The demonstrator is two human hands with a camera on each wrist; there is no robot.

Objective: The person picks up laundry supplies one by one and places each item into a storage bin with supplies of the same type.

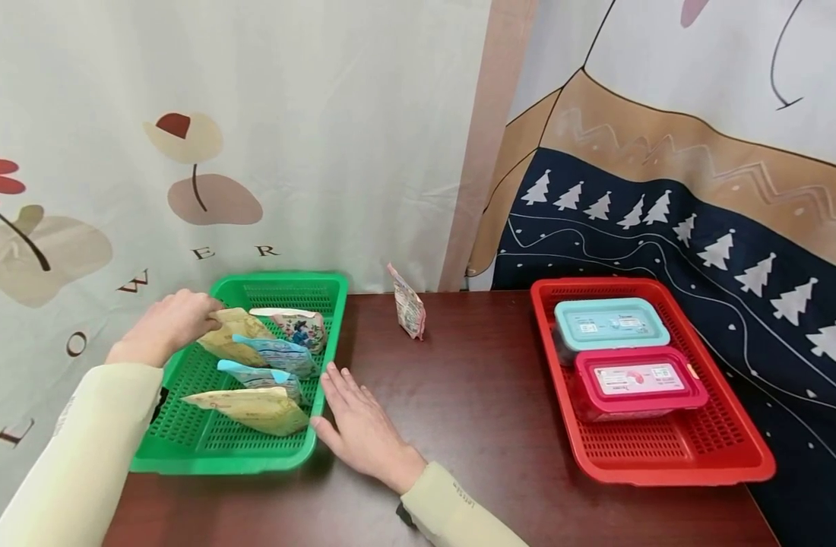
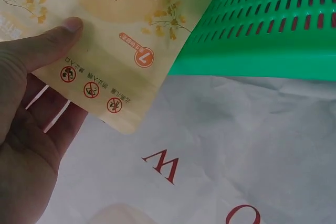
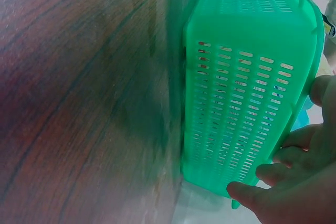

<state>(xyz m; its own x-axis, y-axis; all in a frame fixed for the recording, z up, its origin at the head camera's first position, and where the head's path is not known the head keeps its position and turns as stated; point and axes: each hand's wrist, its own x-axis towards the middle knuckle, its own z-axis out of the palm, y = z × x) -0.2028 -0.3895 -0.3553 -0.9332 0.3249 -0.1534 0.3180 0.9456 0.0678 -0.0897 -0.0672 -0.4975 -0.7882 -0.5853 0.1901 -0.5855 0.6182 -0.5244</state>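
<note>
In a green basket (image 1: 226,462) on the left, my left hand (image 1: 168,328) pinches the upper corner of a yellow packet (image 1: 235,339). The left wrist view has the thumb lying over the printed face of that packet (image 2: 113,40), the other fingers behind it. Also in the basket stand two blue-topped packets (image 1: 286,356), a second yellow packet (image 1: 257,411) in front and a packet with a dark floral print (image 1: 303,331) at the back. My right hand (image 1: 365,431) lies with fingers extended against the basket's right rim. Its fingertips (image 3: 242,191) show along that rim in the right wrist view.
A small pinkish packet (image 1: 409,305) stands upright on the dark wooden table (image 1: 473,395) near the curtain. On the right, a red basket (image 1: 671,472) holds a light blue lidded box (image 1: 611,322) and a magenta one (image 1: 640,380). Printed curtains (image 1: 336,152) hang behind the table.
</note>
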